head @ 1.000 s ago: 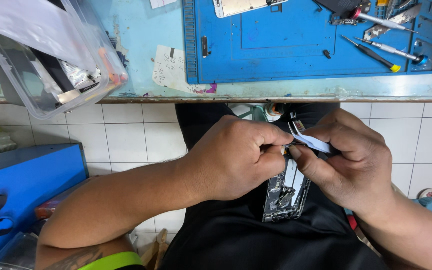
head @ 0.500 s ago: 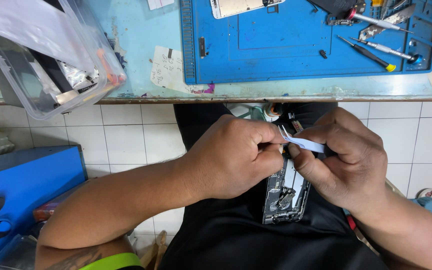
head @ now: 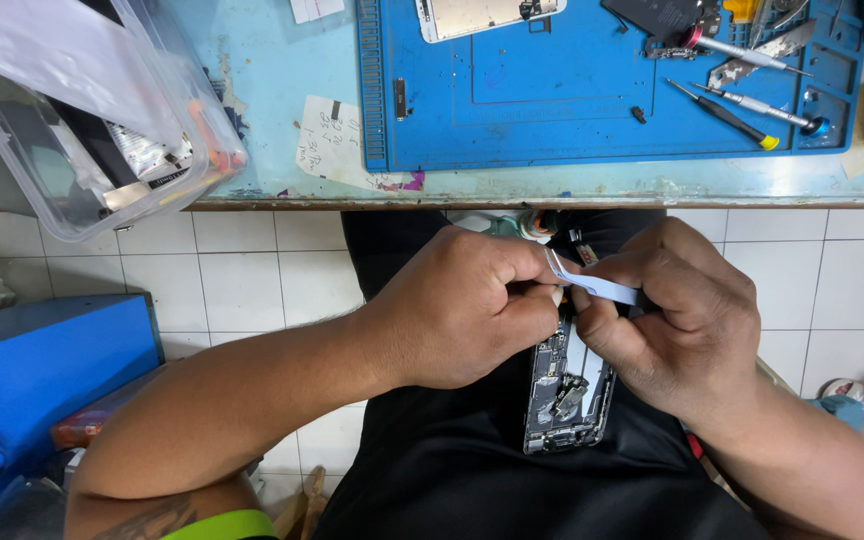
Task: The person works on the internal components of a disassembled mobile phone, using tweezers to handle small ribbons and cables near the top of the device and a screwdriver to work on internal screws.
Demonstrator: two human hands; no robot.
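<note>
Hands met over my lap: left hand (head: pixel 472 305) and right hand (head: pixel 677 320) each pinched the pale strip (head: pixel 597 287), lying sideways above the open phone (head: pixel 564 385).

Bright, even light falls from above, with no hard shadows on the desk (head: pixel 282 60). The blue mat (head: pixel 572 110) is evenly lit, without glare. The clear box (head: pixel 72 110) at the desk's left edge shows pale sheen on its lid and walls. Soft shade lies under the desk's front edge and between the left hand (head: pixel 462 305) and right hand (head: pixel 677 320). Focus is sharp over the centre. Straight lines bow slightly toward the edges. The lower corners are darker, and the black clothing loses detail.
</note>
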